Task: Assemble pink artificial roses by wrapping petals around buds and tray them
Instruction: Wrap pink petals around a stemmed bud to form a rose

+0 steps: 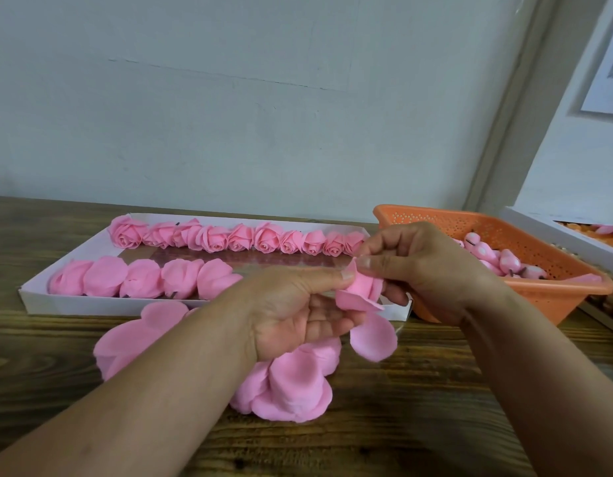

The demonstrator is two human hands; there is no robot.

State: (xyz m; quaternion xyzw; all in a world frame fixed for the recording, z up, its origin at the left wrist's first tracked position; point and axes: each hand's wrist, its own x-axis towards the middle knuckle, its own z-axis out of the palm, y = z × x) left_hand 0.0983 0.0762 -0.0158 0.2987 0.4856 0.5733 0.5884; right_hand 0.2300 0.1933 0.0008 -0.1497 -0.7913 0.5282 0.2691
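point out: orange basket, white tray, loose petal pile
orange basket (570, 287): head view, on its front wall.
white tray (91, 306): head view, on its near wall.
loose petal pile (291, 390): head view, on a top petal.

Wood-grain table (435, 390). On it: white tray (40, 299), orange basket (552, 301), loose pink petal pile (291, 383).

wooden table (418, 401) under the hands. pale wall (246, 115) beyond them. framed picture (607, 63) on side wall, up right of right hand.
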